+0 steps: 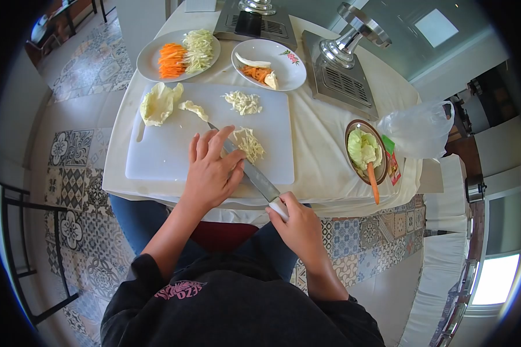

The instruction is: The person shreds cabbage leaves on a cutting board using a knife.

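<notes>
My right hand (298, 226) is wrapped round the white handle of a kitchen knife (260, 180), whose blade points up and left over the white cutting board (173, 165). My left hand (209, 170) hovers over the blade with its fingers spread; whether the fingertips touch the steel I cannot tell. Just right of the blade lies a small heap of shredded cabbage (249, 144). Another shredded heap (242, 103) sits farther back. A cabbage leaf (158, 104) and a narrow cabbage strip (193, 109) rest at the board's back left.
Behind the board stand a plate (146, 53) of shredded carrot and cabbage and a flowered plate (298, 73) with vegetable pieces. Two portable stoves (344, 81) are at the back. On the right are a brown-rimmed bowl (351, 165) with cabbage and carrot, and a plastic bag (417, 130).
</notes>
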{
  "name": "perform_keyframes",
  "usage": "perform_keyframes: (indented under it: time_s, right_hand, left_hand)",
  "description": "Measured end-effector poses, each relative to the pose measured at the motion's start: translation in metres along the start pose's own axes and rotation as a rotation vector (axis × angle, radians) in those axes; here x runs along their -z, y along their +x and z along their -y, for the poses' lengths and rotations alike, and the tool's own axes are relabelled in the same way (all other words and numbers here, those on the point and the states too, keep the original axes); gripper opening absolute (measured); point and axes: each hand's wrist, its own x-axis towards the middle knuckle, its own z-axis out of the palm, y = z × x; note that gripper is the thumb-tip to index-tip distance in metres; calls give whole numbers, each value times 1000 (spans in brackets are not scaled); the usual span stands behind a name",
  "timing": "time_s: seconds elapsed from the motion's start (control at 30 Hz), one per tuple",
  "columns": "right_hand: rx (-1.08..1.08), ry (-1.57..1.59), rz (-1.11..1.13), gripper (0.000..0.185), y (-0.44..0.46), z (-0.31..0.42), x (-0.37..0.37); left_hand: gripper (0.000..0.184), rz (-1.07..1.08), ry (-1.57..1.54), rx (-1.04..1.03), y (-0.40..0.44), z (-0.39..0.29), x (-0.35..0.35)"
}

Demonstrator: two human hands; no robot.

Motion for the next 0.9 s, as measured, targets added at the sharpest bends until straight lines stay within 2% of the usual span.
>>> perform_keyframes:
  time_s: [0.1,0.2,0.3,0.5,0.73,0.83,0.9]
  right_hand:
    - [22,3,-23,29,-2,-3,-1]
    - [42,26,-10,29,-5,-6,0]
    - [7,87,8,30,-13,-6,8]
    - [-127,224,-24,32,-23,-9,27]
    - [-188,323,-74,33,-27,-13,34]
    - [-181,331,-74,32,-29,-16,36]
    - [-184,330,-82,31,-29,-17,37]
  left_hand:
    - [20,21,25,-2,2,-2,-3]
    - [17,-114,45,23,14,-2,-1]
    - [16,-278,11,244,31,21,5]
    - [14,-48,40,251,48,31,-4]
    - [11,42,47,240,62,27,-22]
    - [7,9,11,192,64,29,-14]
    - [4,39,-32,67,66,26,-4]
